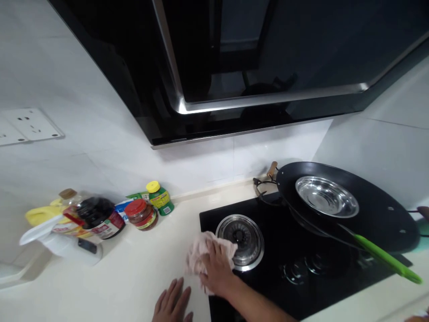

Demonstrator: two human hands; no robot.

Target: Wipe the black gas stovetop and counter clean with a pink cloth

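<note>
My right hand (217, 268) presses a pale pink cloth (194, 255) down where the counter meets the left edge of the black gas stove (268, 250). Its fingers are bent over the cloth, which bunches up around them and reaches the rim of the round metal burner (246, 243). My left hand (172, 304) rests on the white countertop (140, 268), fingers spread, with nothing in it. Part of that hand is cut off by the bottom of the view.
A large black wok (375, 210) holds a shiny metal plate (326, 197) and a green-handled utensil (385, 257). Along the left wall stand a red-lidded jar (140, 214), a yellow-capped green bottle (161, 199), a dark bottle (100, 217) and a white spray bottle (70, 246). A range hood (234, 112) overhangs the stove.
</note>
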